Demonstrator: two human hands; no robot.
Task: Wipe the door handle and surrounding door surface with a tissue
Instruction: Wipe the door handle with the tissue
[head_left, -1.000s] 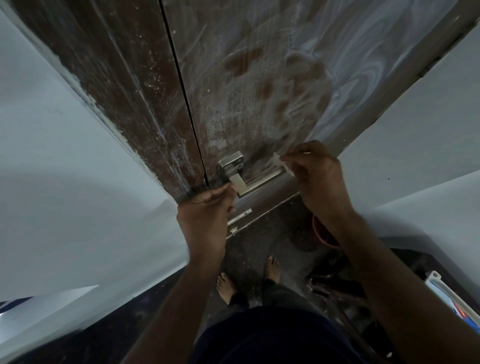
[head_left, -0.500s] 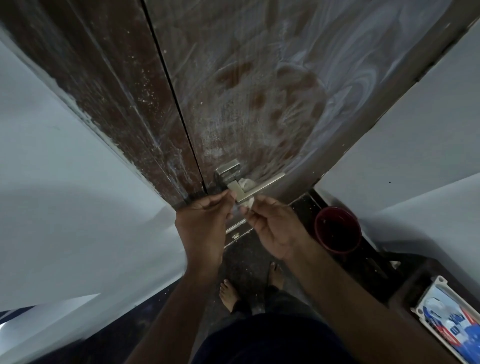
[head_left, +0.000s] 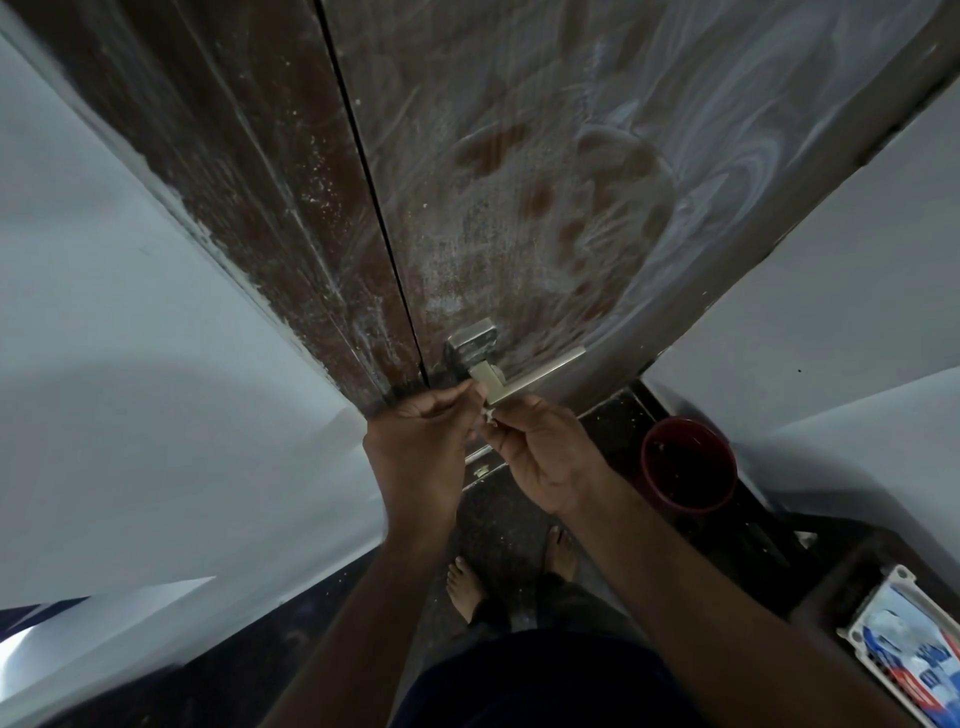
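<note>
I am holding a small scrap of tissue (head_left: 488, 414) between both hands, just below the inner end of the handle (head_left: 524, 375). My left hand (head_left: 421, 441) is pinching one side of it with thumb and fingertips closed, and my right hand (head_left: 545, 457) is gripping the other side, fingers curled around it; most of the scrap is hidden by my fingers. The tissue is light, soft and limp, and it will likely tear or shred if I am pulling the two sides apart hard, so I am judging that a bunched wad backed by several fingertips works better than a single edge. The handle is a rigid metal lever fixed to the door (head_left: 519, 182), smooth and probably slippery, so wrapping the tissue around the bar and sliding along its length should be the surest hold. The door face is carrying pale swirled smears above the handle and calls for flat, firm pressure.
</note>
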